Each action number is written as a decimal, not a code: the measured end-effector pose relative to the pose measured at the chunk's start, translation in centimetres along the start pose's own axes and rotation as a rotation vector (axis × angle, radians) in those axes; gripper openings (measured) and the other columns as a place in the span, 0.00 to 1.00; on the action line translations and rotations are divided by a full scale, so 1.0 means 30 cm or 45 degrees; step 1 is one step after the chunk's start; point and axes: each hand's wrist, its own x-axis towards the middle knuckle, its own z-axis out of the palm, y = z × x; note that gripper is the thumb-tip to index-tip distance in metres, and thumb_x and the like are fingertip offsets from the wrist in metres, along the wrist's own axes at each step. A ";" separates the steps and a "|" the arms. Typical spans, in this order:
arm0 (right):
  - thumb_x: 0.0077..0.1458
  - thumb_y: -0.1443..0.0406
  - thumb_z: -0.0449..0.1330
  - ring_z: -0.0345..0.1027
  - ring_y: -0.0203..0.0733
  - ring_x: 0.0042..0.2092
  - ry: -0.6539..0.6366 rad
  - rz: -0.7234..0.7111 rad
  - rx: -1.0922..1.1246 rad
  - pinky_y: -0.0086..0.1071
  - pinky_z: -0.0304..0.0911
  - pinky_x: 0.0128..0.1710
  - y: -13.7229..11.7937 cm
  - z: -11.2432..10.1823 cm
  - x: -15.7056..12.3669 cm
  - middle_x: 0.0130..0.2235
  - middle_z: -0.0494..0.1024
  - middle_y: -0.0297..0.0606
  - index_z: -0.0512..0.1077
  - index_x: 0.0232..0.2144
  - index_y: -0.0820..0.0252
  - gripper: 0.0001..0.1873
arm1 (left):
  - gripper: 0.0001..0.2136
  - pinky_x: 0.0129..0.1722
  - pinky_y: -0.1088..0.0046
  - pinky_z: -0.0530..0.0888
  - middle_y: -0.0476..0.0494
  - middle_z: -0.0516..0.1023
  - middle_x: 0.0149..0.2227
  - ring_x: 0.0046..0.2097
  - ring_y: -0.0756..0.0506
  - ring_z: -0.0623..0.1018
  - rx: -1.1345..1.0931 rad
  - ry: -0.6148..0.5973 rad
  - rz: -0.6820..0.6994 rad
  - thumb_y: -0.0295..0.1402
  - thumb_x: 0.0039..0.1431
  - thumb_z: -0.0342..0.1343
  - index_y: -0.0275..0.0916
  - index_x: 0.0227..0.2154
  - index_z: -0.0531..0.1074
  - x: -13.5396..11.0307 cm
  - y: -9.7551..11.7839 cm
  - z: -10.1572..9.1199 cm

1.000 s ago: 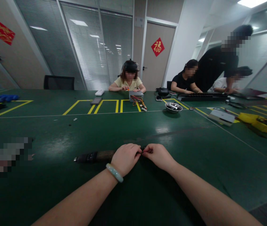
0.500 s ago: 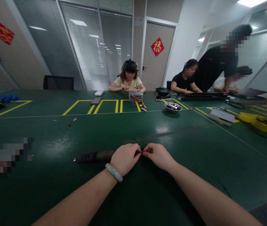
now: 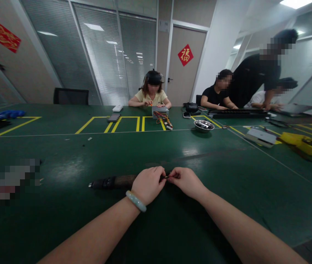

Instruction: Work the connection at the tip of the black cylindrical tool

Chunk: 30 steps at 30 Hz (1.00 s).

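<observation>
A long dark electric screwdriver [image 3: 124,181] with a brown body, black nose and small metal tip lies on the green table, pointing left. Over its rear end is my left hand [image 3: 148,185], fingers closed around it, a pale jade bangle [image 3: 135,201] at the wrist. The fingertips of my right hand [image 3: 186,181] pinch closed just to the right, close against the left fingertips. Between the two hands a tiny brass-coloured piece [image 3: 166,177] glints; its kind is too small to tell. My left hand hides the tool's rear part.
Across the table a person [image 3: 152,97] works at a metal box with coloured wires [image 3: 161,113]. A shiny metal bowl [image 3: 203,126] stands beyond my right hand. Further right are a silver laptop-like slab [image 3: 261,137] and a yellow bag [image 3: 304,143]. More people work back right.
The view has shifted slightly, so most things sit a little further right. Both hands keep nearly the same pose; the brass-coloured glint between the fingertips shows more clearly now.
</observation>
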 end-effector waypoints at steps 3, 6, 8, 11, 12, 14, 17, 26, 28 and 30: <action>0.51 0.62 0.60 0.70 0.36 0.31 -0.004 -0.005 0.008 0.27 0.59 0.30 0.008 0.001 0.003 0.30 0.77 0.33 0.75 0.31 0.58 0.06 | 0.04 0.48 0.65 0.69 0.46 0.75 0.44 0.46 0.45 0.74 -0.011 -0.005 0.040 0.31 0.57 0.55 0.41 0.36 0.70 0.002 -0.002 0.000; 0.51 0.62 0.60 0.70 0.36 0.31 -0.014 0.001 0.001 0.27 0.60 0.31 0.011 0.002 0.006 0.30 0.78 0.33 0.75 0.31 0.58 0.07 | 0.05 0.49 0.65 0.69 0.46 0.75 0.46 0.47 0.45 0.74 -0.025 -0.010 0.070 0.30 0.57 0.55 0.41 0.36 0.70 0.002 -0.005 -0.003; 0.51 0.62 0.60 0.70 0.37 0.32 -0.019 0.009 -0.004 0.27 0.60 0.31 0.010 0.002 0.006 0.30 0.78 0.33 0.75 0.32 0.58 0.07 | 0.05 0.49 0.64 0.69 0.46 0.75 0.46 0.47 0.44 0.74 -0.029 -0.005 0.088 0.31 0.56 0.56 0.41 0.36 0.71 0.002 -0.006 -0.006; 0.51 0.62 0.60 0.70 0.37 0.32 -0.022 0.018 -0.001 0.27 0.60 0.32 0.007 0.001 0.005 0.31 0.78 0.33 0.75 0.32 0.57 0.07 | 0.05 0.49 0.63 0.69 0.47 0.76 0.43 0.46 0.44 0.74 -0.023 0.008 0.093 0.33 0.57 0.56 0.41 0.36 0.71 0.001 -0.006 -0.009; 0.51 0.62 0.60 0.70 0.37 0.32 -0.020 0.018 0.001 0.27 0.60 0.32 0.006 0.000 0.004 0.31 0.78 0.33 0.75 0.32 0.57 0.07 | 0.05 0.48 0.64 0.69 0.47 0.76 0.42 0.45 0.44 0.74 -0.022 0.009 0.089 0.33 0.57 0.55 0.42 0.36 0.71 0.001 -0.005 -0.009; 0.51 0.62 0.60 0.70 0.37 0.32 -0.019 0.013 -0.002 0.27 0.60 0.32 0.002 -0.002 0.001 0.31 0.78 0.33 0.75 0.32 0.57 0.07 | 0.04 0.47 0.64 0.69 0.47 0.76 0.41 0.45 0.44 0.75 -0.026 0.004 0.080 0.33 0.57 0.55 0.41 0.35 0.71 0.001 -0.004 -0.009; 0.52 0.62 0.60 0.70 0.37 0.32 -0.022 0.008 -0.017 0.27 0.60 0.32 -0.004 -0.004 -0.002 0.31 0.78 0.33 0.75 0.32 0.57 0.07 | 0.03 0.46 0.65 0.69 0.47 0.76 0.40 0.43 0.44 0.75 -0.042 0.005 0.068 0.32 0.57 0.55 0.41 0.35 0.71 0.002 -0.004 -0.006; 0.53 0.64 0.60 0.70 0.37 0.35 0.045 -0.131 -0.316 0.28 0.59 0.35 -0.026 -0.018 -0.010 0.33 0.78 0.31 0.75 0.33 0.54 0.05 | 0.04 0.45 0.65 0.70 0.48 0.76 0.39 0.42 0.45 0.75 -0.044 0.006 0.070 0.32 0.57 0.55 0.42 0.35 0.71 0.003 -0.012 0.002; 0.52 0.65 0.60 0.70 0.38 0.36 0.077 -0.137 -0.404 0.28 0.59 0.36 -0.036 -0.018 -0.014 0.34 0.78 0.31 0.74 0.34 0.54 0.05 | 0.04 0.45 0.65 0.69 0.48 0.76 0.39 0.42 0.45 0.75 -0.040 0.006 0.073 0.32 0.57 0.55 0.42 0.36 0.71 0.003 -0.013 0.004; 0.52 0.66 0.60 0.69 0.38 0.37 0.099 -0.143 -0.491 0.28 0.59 0.36 -0.044 -0.016 -0.017 0.34 0.77 0.32 0.74 0.34 0.55 0.05 | 0.04 0.45 0.65 0.69 0.48 0.76 0.39 0.42 0.45 0.75 -0.038 -0.001 0.075 0.32 0.57 0.55 0.42 0.35 0.71 0.004 -0.015 0.006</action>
